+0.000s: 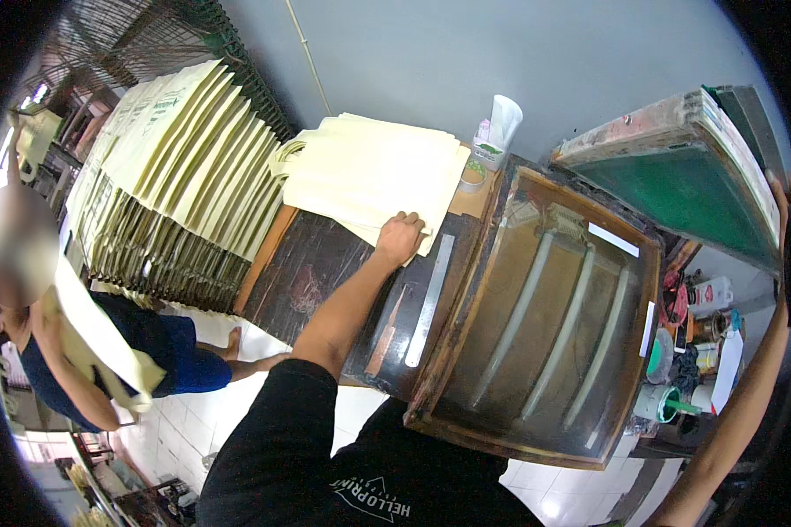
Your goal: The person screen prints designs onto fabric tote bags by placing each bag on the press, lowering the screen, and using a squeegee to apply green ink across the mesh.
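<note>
Left hand [402, 237] pinching near corner of cream bag stack [369, 176] on dark surface [312, 272], stack spreading up-left from it; right hand [780, 189] at upright green screen frame [677, 184], grip unclear.

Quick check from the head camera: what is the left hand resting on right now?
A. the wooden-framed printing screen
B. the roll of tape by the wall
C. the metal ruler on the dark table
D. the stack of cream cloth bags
D. The left hand lies on the near edge of the stack of cream cloth bags, while the metal ruler lies apart on the dark table below it.
</note>
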A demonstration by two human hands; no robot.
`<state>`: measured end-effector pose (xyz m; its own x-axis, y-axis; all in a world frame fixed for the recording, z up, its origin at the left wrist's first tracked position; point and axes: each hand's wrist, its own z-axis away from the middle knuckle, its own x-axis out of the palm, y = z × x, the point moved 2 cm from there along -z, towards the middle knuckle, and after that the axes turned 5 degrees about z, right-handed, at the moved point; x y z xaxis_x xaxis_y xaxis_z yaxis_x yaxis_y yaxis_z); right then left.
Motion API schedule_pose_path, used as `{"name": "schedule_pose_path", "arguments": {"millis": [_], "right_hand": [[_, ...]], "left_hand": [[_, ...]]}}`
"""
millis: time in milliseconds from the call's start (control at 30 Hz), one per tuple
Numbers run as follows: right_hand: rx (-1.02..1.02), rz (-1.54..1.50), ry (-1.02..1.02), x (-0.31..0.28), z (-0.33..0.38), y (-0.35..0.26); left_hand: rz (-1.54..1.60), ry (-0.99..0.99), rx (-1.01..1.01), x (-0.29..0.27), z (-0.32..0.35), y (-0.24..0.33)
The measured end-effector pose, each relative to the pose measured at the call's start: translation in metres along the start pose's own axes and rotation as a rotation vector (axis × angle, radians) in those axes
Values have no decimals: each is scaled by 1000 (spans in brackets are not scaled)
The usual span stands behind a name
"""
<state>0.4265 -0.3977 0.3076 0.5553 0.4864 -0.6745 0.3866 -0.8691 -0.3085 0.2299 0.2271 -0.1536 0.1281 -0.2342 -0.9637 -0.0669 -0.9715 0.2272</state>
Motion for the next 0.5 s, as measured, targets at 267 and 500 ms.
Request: {"name": "schedule_pose_path", "arguments": {"millis": [267, 500], "right_hand": [[-117, 145, -76, 6, -13, -60], [-433, 149, -67, -13, -10, -66]], "left_hand": [[1024, 591, -564, -40, 13, -79], [1063, -105, -164, -159, 65, 187]]}}
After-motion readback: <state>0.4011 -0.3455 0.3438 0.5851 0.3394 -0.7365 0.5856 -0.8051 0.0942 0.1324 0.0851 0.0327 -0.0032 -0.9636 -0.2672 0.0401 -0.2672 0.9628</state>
